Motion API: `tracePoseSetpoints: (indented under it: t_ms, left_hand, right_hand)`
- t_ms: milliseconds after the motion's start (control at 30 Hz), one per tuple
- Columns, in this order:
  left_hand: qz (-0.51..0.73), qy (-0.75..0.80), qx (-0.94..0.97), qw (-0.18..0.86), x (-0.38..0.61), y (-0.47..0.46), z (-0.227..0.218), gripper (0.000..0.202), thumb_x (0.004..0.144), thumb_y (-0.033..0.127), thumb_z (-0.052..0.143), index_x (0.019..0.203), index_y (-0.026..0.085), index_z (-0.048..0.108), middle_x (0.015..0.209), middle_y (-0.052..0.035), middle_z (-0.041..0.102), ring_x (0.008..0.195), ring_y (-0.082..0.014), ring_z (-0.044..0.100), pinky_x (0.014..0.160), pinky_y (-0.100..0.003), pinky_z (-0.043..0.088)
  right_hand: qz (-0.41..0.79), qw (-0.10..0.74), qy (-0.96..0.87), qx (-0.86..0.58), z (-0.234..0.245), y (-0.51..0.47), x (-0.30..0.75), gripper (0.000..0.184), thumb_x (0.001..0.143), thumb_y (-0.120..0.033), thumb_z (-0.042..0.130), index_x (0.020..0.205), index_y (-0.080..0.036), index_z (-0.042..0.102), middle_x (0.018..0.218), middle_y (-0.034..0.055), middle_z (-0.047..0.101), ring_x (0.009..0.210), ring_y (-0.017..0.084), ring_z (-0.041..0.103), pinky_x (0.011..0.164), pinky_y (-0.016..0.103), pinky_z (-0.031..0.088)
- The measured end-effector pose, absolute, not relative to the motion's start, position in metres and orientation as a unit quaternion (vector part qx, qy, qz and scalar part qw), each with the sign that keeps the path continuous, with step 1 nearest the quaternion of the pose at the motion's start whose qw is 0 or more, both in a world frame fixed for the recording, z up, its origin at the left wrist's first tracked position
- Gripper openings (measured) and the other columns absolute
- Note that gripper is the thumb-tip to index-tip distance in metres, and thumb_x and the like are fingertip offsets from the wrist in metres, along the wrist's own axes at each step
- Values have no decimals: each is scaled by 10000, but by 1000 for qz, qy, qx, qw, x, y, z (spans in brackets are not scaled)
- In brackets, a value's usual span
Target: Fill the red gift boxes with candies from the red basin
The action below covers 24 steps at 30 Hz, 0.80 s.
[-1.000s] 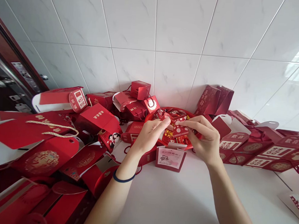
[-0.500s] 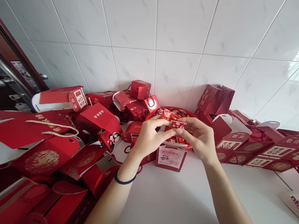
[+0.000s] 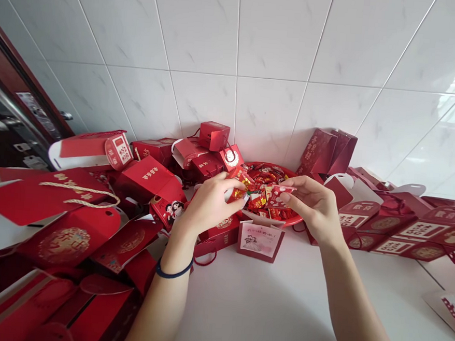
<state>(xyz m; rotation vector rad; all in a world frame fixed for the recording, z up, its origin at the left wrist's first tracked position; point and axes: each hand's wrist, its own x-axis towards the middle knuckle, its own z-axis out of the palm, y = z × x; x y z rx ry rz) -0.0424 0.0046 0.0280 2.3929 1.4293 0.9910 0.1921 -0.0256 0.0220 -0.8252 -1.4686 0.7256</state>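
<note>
My left hand [image 3: 209, 203], with a dark band on its wrist, pinches a small red wrapped candy [image 3: 237, 192] just left of a red plate [image 3: 295, 217] heaped with red candies. My right hand [image 3: 314, 205] pinches another small red and white candy packet [image 3: 279, 195] over the plate. The two hands are a little apart. Directly in front of the plate stands a small open gift box [image 3: 260, 240] with a pink picture on its front.
Many red paper gift boxes and bags [image 3: 72, 217] are piled along the left side and the white tiled wall. More red boxes [image 3: 406, 230] line the right. A white counter [image 3: 264, 308] lies under my arms. A dark door frame [image 3: 18, 98] stands far left.
My hands were together over the plate on one candy packet; now they have drawn apart, the left moving left with its own candy, the right keeping a packet.
</note>
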Motion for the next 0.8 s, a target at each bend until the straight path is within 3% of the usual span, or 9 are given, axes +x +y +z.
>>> tracePoseSetpoints:
  t_ms: [267, 367, 467, 667, 800]
  left_hand:
    - [230, 488, 838, 87, -36, 4, 27, 270, 799, 428, 741, 984, 237, 790, 915, -53, 695, 863, -256, 683, 761, -320, 508]
    - [234, 458, 851, 112, -28, 11, 21, 219, 857, 422, 689, 846, 232, 796, 805, -53, 701, 748, -231, 665, 670, -299, 459]
    - [238, 428, 860, 143, -23, 15, 14, 360, 925, 434, 594, 671, 230, 747, 656, -41, 659, 639, -211, 630, 592, -291, 397]
    - [282, 420, 843, 183, -21, 21, 4, 385, 879, 526, 641, 658, 224, 734, 615, -46, 671, 652, -224, 656, 616, -293, 409]
    - [256, 421, 851, 181, -21, 23, 4, 381, 911, 470, 606, 647, 220, 722, 645, -56, 695, 674, -226, 662, 625, -296, 395]
  right_hand:
    - [308, 527, -711, -349, 20, -23, 194, 138, 870, -294, 728, 978, -208, 732, 976, 47, 750, 874, 189, 697, 786, 304, 564]
    - [297, 501, -725, -368, 19, -24, 193, 104, 871, -289, 708, 929, -203, 717, 951, 46, 741, 872, 203, 700, 800, 331, 574]
    - [278, 483, -736, -385, 19, -23, 195, 97, 865, -252, 677, 944, -206, 709, 996, 51, 740, 884, 212, 705, 799, 353, 584]
    - [238, 437, -782, -375, 16, -19, 197, 104, 872, -215, 654, 960, -216, 711, 952, 33, 744, 850, 195, 690, 778, 342, 575]
    - [210, 396, -807, -384, 13, -18, 195, 138, 873, -168, 631, 946, -233, 728, 938, 25, 752, 872, 201, 694, 789, 339, 559]
